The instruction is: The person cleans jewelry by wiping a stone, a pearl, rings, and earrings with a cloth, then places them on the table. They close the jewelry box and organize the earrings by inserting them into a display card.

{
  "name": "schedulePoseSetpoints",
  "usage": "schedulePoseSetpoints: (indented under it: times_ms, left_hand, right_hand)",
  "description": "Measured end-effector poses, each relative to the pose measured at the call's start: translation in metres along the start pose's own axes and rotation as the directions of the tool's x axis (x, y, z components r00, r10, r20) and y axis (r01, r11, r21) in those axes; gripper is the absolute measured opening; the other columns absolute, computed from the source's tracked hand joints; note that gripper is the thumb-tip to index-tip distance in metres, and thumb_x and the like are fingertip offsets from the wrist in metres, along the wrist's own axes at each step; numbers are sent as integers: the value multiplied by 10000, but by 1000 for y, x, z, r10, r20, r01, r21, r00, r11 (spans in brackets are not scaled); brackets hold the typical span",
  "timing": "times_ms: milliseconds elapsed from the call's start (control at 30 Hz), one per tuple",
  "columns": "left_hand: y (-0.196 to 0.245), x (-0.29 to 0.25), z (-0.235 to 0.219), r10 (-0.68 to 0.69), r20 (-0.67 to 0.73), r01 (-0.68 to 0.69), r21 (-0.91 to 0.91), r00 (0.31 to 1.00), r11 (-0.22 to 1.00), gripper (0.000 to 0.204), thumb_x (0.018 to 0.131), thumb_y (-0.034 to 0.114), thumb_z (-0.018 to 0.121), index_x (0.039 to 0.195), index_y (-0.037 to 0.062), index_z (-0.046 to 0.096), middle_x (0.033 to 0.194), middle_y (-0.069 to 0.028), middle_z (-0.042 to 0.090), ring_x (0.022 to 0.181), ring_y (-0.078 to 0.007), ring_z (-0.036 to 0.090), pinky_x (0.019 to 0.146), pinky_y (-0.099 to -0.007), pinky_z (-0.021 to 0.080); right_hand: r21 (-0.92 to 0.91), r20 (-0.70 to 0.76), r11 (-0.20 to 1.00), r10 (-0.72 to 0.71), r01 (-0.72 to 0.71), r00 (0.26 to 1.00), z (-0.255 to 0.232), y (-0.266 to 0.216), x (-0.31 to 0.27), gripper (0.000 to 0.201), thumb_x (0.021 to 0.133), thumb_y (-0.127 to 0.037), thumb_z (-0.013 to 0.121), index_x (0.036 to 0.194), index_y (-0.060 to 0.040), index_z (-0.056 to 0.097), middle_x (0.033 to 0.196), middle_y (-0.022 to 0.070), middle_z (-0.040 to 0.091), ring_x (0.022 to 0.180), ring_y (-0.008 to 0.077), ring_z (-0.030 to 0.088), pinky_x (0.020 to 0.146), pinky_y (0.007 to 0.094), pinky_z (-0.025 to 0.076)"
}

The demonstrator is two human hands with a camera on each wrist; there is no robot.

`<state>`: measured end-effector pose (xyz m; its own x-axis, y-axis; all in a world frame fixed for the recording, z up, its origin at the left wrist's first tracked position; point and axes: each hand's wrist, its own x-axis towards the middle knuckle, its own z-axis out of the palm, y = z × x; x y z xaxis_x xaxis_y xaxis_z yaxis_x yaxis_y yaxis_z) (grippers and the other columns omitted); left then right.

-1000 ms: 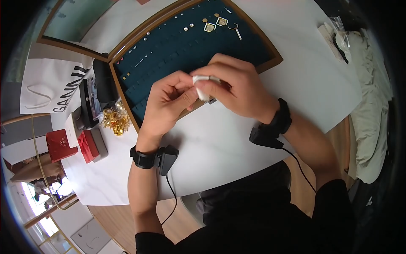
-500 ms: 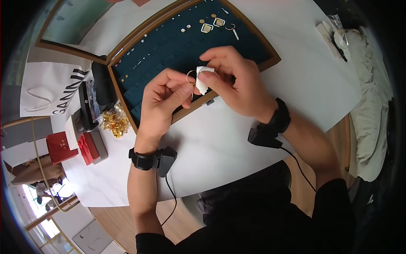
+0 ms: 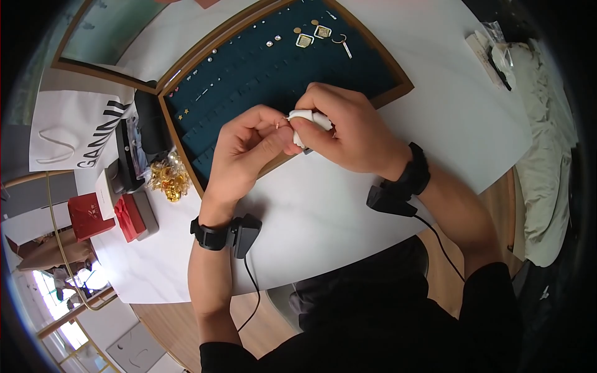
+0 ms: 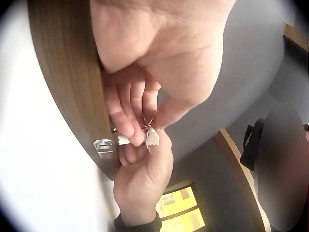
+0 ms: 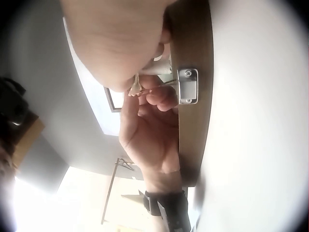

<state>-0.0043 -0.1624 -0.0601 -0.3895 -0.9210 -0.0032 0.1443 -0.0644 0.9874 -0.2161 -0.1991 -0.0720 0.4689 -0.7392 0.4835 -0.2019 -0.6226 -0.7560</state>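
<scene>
Over the front edge of a shallow jewellery case [image 3: 273,165] with a dark teal lining [image 3: 249,74], both hands meet. My left hand [image 3: 245,146] pinches a thin gold-coloured hoop earring [image 4: 148,124] between thumb and fingers; most of it is covered by fingers. In my right hand [image 3: 348,127] is a small white cloth [image 3: 314,118] with a scalloped edge, gripped between thumb and curled fingers. The cloth lies right against the left fingertips. In the right wrist view a cloth corner [image 5: 136,89] hangs below the thumb.
Earrings, among them two square ones [image 3: 305,40], sit on the lining. The glass lid [image 3: 112,37] stands raised at the left. A white paper bag [image 3: 71,130], gold-coloured trinkets [image 3: 169,177] and red boxes [image 3: 91,213] are on the left. A metal latch [image 5: 188,87] is on the case's front.
Half a second ago the hoop showed between the hands, apart from the cloth. Now the right hand has closed in, with its fingers curled over the cloth, against the left fingertips.
</scene>
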Motion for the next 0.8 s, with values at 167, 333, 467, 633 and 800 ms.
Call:
schedulePoseSetpoints:
  times_ms: [167,333,467,633,800]
  left_hand:
    - [2,1,2,29,-76,-27,28,997,999,111,1005,53,623,1083,-21,648,905,-70,722,857,-114,677,812,-248,533]
    - [0,1,6,11,-126,-3,63,992,998,133,989,80,662,1076,-17,688,881,-59,729,839,-98,676,770,-232,525]
    - [-1,0,7,-1,-114,20,162,993,987,119,964,58,690,1054,-16,714,930,-56,738,856,-90,673,765,-224,516]
    - [-1,1,9,22,-118,0,182,993,983,113,936,39,716,1025,-28,735,999,-73,744,873,-103,675,783,-232,526]
    - [2,0,8,35,-169,-24,67,985,997,152,932,16,708,1075,-20,742,1089,-122,738,937,-135,678,842,-260,544]
  right_hand:
    - [170,-162,984,82,-54,983,8,-2,1,181,916,-167,722,959,-29,613,854,97,658,646,232,647,589,321,510]
    - [155,-129,988,31,-11,991,1,-4,2,188,901,-155,746,959,-36,612,830,74,633,624,206,627,574,305,502]
    - [47,-95,995,-82,87,992,4,-4,2,132,917,-75,720,961,-23,607,803,23,589,587,64,495,511,225,393]
    - [79,-120,996,-24,34,992,5,-2,1,111,934,-77,685,932,-19,590,783,24,574,577,71,483,505,235,383]
    - [88,-171,993,90,-76,981,0,-2,2,82,966,-80,635,940,-19,587,753,20,567,603,64,513,534,227,399]
